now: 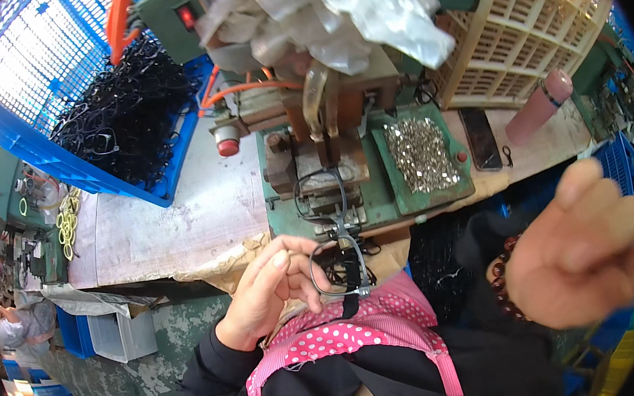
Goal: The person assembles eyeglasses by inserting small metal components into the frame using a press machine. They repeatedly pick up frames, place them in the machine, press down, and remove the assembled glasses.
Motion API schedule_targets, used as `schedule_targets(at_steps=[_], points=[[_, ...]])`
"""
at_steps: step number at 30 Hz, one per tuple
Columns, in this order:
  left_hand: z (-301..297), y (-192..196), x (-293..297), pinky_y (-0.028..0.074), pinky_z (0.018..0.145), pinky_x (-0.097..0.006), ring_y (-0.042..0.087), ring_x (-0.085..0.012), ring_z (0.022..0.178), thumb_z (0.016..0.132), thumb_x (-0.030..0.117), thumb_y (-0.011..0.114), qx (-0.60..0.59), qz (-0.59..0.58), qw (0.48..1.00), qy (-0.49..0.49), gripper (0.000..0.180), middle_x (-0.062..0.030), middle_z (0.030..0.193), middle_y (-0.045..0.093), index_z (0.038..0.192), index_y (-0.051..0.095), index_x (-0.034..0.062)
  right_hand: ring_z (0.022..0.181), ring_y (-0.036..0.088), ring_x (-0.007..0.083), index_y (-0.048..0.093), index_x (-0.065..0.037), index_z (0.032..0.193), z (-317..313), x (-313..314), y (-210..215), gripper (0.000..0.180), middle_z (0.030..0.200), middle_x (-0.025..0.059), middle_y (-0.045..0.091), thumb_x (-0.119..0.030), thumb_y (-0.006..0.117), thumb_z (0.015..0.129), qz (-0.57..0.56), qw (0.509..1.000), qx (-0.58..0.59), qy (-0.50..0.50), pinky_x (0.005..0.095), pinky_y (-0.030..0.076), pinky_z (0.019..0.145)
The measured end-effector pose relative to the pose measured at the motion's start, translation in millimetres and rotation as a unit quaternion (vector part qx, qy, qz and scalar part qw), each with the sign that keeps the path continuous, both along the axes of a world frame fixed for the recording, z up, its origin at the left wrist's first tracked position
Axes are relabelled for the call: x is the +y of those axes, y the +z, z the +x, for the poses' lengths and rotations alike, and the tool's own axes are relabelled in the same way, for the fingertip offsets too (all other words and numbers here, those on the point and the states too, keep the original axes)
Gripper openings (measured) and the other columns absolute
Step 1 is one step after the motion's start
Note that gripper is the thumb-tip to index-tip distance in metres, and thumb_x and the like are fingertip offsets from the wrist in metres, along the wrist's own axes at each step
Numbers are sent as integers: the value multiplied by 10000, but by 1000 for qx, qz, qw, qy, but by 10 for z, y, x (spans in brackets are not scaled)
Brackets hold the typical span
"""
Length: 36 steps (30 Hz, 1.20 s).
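A dark, thin eyeglass frame reaches from the press's clamp down toward my lap, with one rim up at the machine. My left hand grips the lower rim with bent fingers, just in front of the bench edge. Off to the right, raised and close to the camera, my right hand is curled and blurred. Whatever may be in its fingers is hidden. A beaded bracelet circles that wrist. The green and brown press stands straight ahead, over the frame.
Small shiny metal parts fill a green tray right of the press. A blue crate of dark frames stands left. A phone, pink bottle and cream crate are at right. Plastic bags cover the press top.
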<state>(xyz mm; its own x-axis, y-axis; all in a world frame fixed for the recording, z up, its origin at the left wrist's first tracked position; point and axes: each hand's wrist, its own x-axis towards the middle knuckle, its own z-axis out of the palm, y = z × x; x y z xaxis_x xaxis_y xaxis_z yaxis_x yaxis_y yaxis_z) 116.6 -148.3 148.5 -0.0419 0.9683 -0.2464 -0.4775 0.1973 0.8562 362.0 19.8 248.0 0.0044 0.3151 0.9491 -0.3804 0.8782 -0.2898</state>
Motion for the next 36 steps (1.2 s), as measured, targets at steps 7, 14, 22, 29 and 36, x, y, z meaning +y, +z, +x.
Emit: schedule_targets(at_steps=[7, 14, 22, 29, 36], points=[[-121, -242, -310, 567, 653, -331, 678, -219, 671, 1087, 382, 465, 67, -9, 982, 178, 404, -140, 872, 699, 1146, 612, 10, 662, 562, 129, 557, 85, 1277, -129, 67, -702, 295, 785, 96, 656, -36, 556, 1008, -213, 974, -74, -15, 237, 480, 649], [-546, -580, -233, 531, 759, -332, 672, -199, 860, 1030, 161, 599, 406, 30, 872, 272, 214, -117, 951, 694, 1152, 619, -14, 1242, 520, 422, 688, -25, 1129, -230, 701, -1584, 331, 1199, 137, 654, -51, 750, 805, -33, 830, -458, -316, 524, 402, 1072], [-2077, -1036, 520, 389, 1102, -489, 480, -433, 1294, 816, 164, 753, 829, 2, 470, 302, 627, -243, 1411, 526, 1361, 506, -21, 1215, 562, 390, 651, -81, 924, -380, 879, -1839, 135, 1083, 92, 679, -59, 732, 818, -58, 853, -427, -295, 553, 353, 1109], [-2827, -1285, 914, 411, 1034, -508, 529, -384, 1204, 840, 130, 684, 849, -201, 387, 297, 445, -210, 1285, 560, 1247, 570, -10, 1057, 631, 323, 692, -80, 983, -460, 804, -1829, 85, 1025, 92, 695, -88, 659, 905, -110, 870, -379, -294, 502, 368, 1107], [-2792, -1228, 575, 507, 762, -437, 611, -339, 883, 807, 13, 606, 894, -27, 374, 247, 168, -137, 935, 577, 963, 609, 75, 941, 668, 285, 716, -69, 1034, -463, 789, -1901, 123, 992, 90, 721, -58, 658, 926, -96, 882, -347, -303, 482, 387, 1101]])
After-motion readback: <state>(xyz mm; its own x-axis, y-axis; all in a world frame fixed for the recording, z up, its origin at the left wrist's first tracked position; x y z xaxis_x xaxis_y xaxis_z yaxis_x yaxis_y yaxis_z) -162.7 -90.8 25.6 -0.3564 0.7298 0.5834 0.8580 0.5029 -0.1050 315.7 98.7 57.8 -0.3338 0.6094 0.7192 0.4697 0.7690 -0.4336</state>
